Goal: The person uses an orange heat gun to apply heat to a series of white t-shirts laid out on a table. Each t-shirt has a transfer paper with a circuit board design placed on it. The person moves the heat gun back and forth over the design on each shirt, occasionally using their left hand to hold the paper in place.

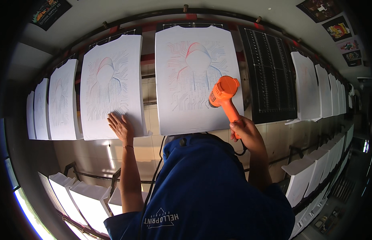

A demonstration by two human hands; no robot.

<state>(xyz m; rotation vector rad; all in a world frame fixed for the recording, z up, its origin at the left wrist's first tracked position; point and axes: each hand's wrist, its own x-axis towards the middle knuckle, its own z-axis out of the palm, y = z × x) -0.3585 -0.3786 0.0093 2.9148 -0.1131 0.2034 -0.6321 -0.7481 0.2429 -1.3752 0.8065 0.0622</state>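
The orange heat gun [226, 93] is in the right hand [247, 130], whose fingers wrap around its handle; its head is ahead of those fingers, over the right part of the middle white shirt [194, 120]. The left hand [122, 127] has its fingers slightly spread at the lower right of the left white shirt [96, 129]; I cannot tell how firmly they press. Ahead and right of the right fingers lies a black board [273, 76]

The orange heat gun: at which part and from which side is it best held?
Probably best by its slim handle, coming from the picture's lower right, where the right grip holds it: the handle slants down that way, away from the bulky body and dark nozzle.
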